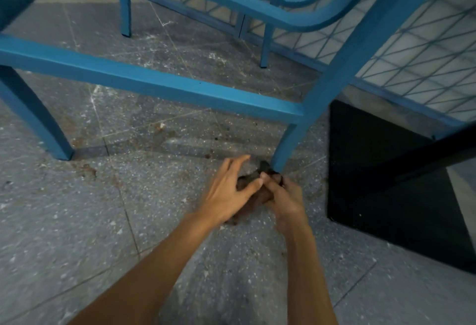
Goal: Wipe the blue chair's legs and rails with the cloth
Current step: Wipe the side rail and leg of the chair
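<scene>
Left hand (226, 190) fingers spread loose, right hand (286, 198) fingers gripping one cloth (257, 174), at nearest blue chair leg (284, 148) of four

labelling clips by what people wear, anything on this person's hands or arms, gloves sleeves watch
Nothing worn shows. The left hand and the right hand are bare, without gloves or visible rings. The left forearm and the right forearm are bare down to the picture's lower edge: no sleeve, watch or band. Motion blur could hide small marks.

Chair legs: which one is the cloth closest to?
The near right leg, where the long rail ends. The right hand holds the dark cloth at its foot; nothing touches the others.
</scene>
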Demonstrator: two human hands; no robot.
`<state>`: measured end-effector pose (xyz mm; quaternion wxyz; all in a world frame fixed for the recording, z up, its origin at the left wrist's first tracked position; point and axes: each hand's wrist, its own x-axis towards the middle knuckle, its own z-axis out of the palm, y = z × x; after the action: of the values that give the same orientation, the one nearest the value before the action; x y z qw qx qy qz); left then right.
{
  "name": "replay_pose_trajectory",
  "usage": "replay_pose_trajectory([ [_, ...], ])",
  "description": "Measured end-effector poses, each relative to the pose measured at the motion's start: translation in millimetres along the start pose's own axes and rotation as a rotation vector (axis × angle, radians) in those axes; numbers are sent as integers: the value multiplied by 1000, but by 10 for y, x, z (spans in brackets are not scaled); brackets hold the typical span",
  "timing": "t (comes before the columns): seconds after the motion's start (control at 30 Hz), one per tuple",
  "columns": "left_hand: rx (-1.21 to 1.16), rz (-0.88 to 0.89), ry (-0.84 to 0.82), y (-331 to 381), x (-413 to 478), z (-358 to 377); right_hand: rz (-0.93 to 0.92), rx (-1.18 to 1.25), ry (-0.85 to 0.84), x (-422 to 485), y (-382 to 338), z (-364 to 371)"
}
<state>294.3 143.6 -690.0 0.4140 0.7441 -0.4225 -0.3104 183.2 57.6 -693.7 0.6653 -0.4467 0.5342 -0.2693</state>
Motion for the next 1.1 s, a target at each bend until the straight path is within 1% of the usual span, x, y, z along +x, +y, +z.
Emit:
replay_pose_trajectory([
  [0.07,-309,-190,-115,-44,54,41,-18,-108,-107,-62,-97,10],
  [0.13,-537,-317,-181,-51,116,57,-22,-68,-156,-90,-195,35],
  [0.17,-598,-367,-178,-71,140,84,-13,-23,-154,-102,-229,36],
  [0.2,-643,-414,-132,-85,185,107,-6,-12,-133,-89,-267,30],
  [0.27,-657,-544,16,-130,272,161,2,-60,-24,-89,-327,-42],
  [0.33,-599,-620,147,-141,370,208,-18,-118,110,-68,-402,-143],
  [0.37,-576,-631,169,-122,404,229,-42,-167,155,-48,-452,-189],
  [0.43,-565,-618,159,15,475,291,-124,-303,167,-4,-581,-230],
  [0.47,-563,-606,137,115,502,323,-171,-378,139,13,-650,-221],
  [0.53,-580,-590,95,264,576,455,-288,-494,29,20,-767,-164],
  [0.6,-656,-578,61,416,580,514,-386,-539,-50,-11,-856,-124],
  [0.67,-719,-546,52,545,582,475,-464,-594,-73,-40,-939,-130],
  [0.73,-754,-453,60,727,538,342,-519,-650,-88,-57,-984,-173],
  [0.83,-735,-270,148,1032,453,171,-560,-685,-93,-61,-1028,-211],
  [0.9,-739,-153,205,1178,353,222,-566,-675,-100,-36,-1030,-228],
  [1.03,-586,68,342,1041,266,601,-534,-617,-129,-11,-979,-247],
  [1.1,-533,124,344,825,313,765,-482,-565,-153,-44,-965,-235],
])
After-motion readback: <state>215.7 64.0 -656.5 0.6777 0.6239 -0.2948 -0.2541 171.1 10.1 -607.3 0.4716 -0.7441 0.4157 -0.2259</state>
